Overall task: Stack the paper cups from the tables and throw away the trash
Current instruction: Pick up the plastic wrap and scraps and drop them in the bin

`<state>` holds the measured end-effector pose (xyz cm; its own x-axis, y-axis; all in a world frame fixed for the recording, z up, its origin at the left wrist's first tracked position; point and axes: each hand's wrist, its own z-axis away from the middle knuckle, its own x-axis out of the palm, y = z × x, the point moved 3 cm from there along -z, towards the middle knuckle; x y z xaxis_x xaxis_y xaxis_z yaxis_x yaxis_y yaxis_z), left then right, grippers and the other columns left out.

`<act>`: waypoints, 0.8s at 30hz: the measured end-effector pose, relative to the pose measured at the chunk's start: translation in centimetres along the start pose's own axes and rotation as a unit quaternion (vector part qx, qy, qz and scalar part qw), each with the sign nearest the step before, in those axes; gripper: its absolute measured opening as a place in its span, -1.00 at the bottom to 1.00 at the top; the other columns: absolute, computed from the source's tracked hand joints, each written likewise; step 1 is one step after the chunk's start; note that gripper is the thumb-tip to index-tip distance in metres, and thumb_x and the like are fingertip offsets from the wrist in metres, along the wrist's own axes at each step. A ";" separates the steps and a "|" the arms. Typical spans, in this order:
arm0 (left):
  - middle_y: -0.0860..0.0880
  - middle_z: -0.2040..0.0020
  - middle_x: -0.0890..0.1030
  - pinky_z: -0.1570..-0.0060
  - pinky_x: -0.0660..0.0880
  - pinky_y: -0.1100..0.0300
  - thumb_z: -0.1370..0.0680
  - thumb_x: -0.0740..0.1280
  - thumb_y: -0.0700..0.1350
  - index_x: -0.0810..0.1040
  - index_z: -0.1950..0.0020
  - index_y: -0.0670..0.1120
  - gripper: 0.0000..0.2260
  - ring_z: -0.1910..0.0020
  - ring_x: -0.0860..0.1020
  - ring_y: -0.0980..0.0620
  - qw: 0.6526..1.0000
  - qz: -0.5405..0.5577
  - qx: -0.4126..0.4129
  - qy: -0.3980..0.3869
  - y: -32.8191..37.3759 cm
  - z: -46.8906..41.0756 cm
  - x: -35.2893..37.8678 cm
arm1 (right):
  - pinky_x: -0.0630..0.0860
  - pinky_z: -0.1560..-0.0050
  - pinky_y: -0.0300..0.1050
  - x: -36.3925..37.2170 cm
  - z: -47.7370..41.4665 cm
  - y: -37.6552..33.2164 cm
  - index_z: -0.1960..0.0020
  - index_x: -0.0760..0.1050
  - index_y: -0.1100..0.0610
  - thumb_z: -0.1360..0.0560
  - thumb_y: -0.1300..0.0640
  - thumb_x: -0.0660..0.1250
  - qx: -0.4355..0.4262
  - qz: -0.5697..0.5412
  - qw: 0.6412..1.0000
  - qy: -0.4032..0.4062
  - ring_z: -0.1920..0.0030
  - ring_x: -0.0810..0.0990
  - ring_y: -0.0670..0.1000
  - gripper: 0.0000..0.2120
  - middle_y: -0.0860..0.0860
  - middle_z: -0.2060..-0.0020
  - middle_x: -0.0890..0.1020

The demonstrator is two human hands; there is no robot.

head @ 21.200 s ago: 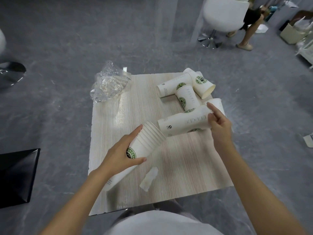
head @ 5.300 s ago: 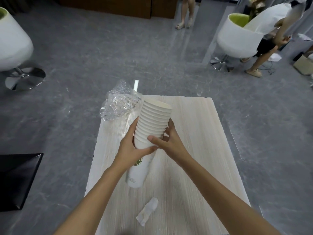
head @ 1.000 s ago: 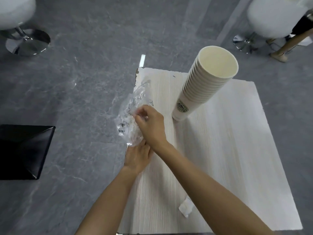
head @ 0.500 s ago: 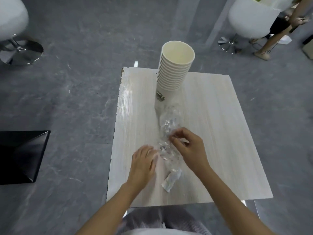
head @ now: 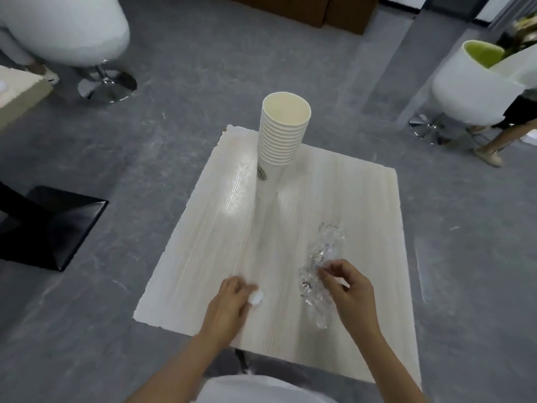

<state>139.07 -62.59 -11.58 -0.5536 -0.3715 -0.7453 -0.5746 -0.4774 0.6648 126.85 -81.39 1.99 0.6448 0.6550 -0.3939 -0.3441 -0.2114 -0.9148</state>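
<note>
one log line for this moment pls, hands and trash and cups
cups: one upright stack of paper cups on table | left hand: closed on white paper scrap | right hand: pinching clear plastic wrapper | trash: not yet binned

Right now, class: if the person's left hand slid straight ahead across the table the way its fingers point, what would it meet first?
Probably nothing soon. The left hand, closed on a white paper scrap, points over bare table; the cup stack stands farther on, perhaps slightly right of that line.
</note>
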 end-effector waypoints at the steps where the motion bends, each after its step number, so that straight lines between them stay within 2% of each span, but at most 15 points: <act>1: 0.03 -0.09 0.49 0.17 0.46 0.30 -0.50 0.42 -0.21 0.57 -0.21 -0.01 -0.70 0.00 0.47 0.06 0.999 0.006 -0.025 0.024 0.3 0.1 -0.1 | 0.53 0.18 -0.32 -0.3 -0.2 0.3 0.13 0.59 0.09 -0.48 0.28 0.38 -0.001 0.000 1.000 -0.008 0.18 0.60 -0.12 -0.90 -0.11 0.23 0.64; 3: 0.03 -0.10 0.51 0.07 0.42 0.28 -0.59 0.27 -0.13 0.59 -0.18 -0.03 -0.79 0.00 0.45 0.09 0.995 0.003 -0.086 0.049 0.7 0.3 0.1 | 0.54 0.20 -0.30 -1.1 -0.5 0.6 0.14 0.59 0.10 -0.47 0.28 0.38 -0.010 0.002 0.999 -0.032 0.19 0.60 -0.12 -0.91 -0.09 0.24 0.64; 4: 0.00 -0.06 0.54 0.08 0.42 0.28 -0.58 0.26 -0.14 0.61 -0.12 -0.07 -0.81 0.02 0.47 0.08 0.992 0.017 -0.110 0.062 0.9 0.5 0.2 | 0.53 0.21 -0.30 -1.4 -0.6 0.6 0.14 0.59 0.11 -0.47 0.28 0.39 -0.019 0.004 0.999 -0.049 0.20 0.59 -0.11 -0.90 -0.08 0.25 0.64; 7: 0.00 0.11 0.55 0.12 0.44 0.20 -0.51 0.37 -0.32 0.65 0.04 -0.14 -0.88 0.14 0.54 0.02 0.983 0.035 -0.159 0.089 1.3 1.0 0.4 | 0.50 0.22 -0.34 -1.9 -1.2 0.5 0.16 0.59 0.12 -0.47 0.27 0.39 -0.042 -0.004 0.994 -0.099 0.21 0.58 -0.11 -0.92 -0.06 0.27 0.64; 10: 0.02 0.17 0.55 0.19 0.38 0.30 -0.53 0.39 -0.29 0.66 0.08 -0.14 -0.92 0.21 0.52 0.05 0.955 0.079 -0.235 0.160 1.8 2.3 -0.4 | 0.50 0.19 -0.34 -1.6 -1.6 0.1 0.17 0.59 0.12 -0.47 0.23 0.40 -0.061 -0.003 0.987 -0.147 0.17 0.59 -0.07 -0.94 -0.05 0.26 0.64; 14: 0.08 0.27 0.56 0.27 0.35 0.45 -0.52 0.41 -0.29 0.67 0.09 -0.16 -0.93 0.29 0.49 0.18 0.905 0.134 -0.296 0.273 2.7 5.5 -2.5 | 0.54 0.16 -0.32 0.1 -1.7 -1.0 0.16 0.59 0.13 -0.47 0.21 0.40 -0.083 -0.004 0.973 -0.213 0.12 0.58 -0.03 -0.96 -0.03 0.25 0.63; 18: 0.07 0.33 0.60 0.30 0.38 0.44 -0.50 0.44 -0.29 0.62 0.19 -0.07 -0.86 0.37 0.51 0.24 0.845 0.172 -0.331 0.383 3.3 10.4 -5.6 | 0.52 0.14 -0.33 3.2 -0.8 -2.7 0.11 0.59 0.15 -0.47 0.21 0.40 -0.110 -0.005 0.952 -0.285 0.12 0.57 -0.03 -0.99 0.04 0.20 0.63; 21: 0.15 0.36 0.58 0.32 0.38 0.46 -0.48 0.45 -0.31 0.60 0.21 -0.03 -0.81 0.37 0.52 0.32 0.804 0.171 -0.344 0.453 3.5 14.9 -7.5 | 0.48 0.15 -0.37 6.0 1.2 -4.7 0.12 0.60 0.12 -0.48 0.26 0.39 -0.141 -0.022 0.932 -0.334 0.16 0.57 -0.08 -0.93 -0.01 0.22 0.64; 24: 0.15 0.36 0.59 0.33 0.39 0.44 -0.47 0.45 -0.31 0.55 0.29 0.08 -0.70 0.38 0.53 0.31 0.757 0.174 -0.357 0.518 4.1 20.7 -8.7 | 0.50 0.13 -0.36 9.0 4.6 -6.4 0.15 0.60 0.07 -0.47 0.29 0.38 -0.175 -0.023 0.903 -0.391 0.15 0.58 -0.11 -0.86 -0.05 0.23 0.65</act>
<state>129.08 -44.81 -1.31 0.3866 -0.8226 -0.4170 0.1749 -0.3785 0.9089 131.73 -70.83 4.72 -0.0736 0.9519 -0.2973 -0.0047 -0.2984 -0.9544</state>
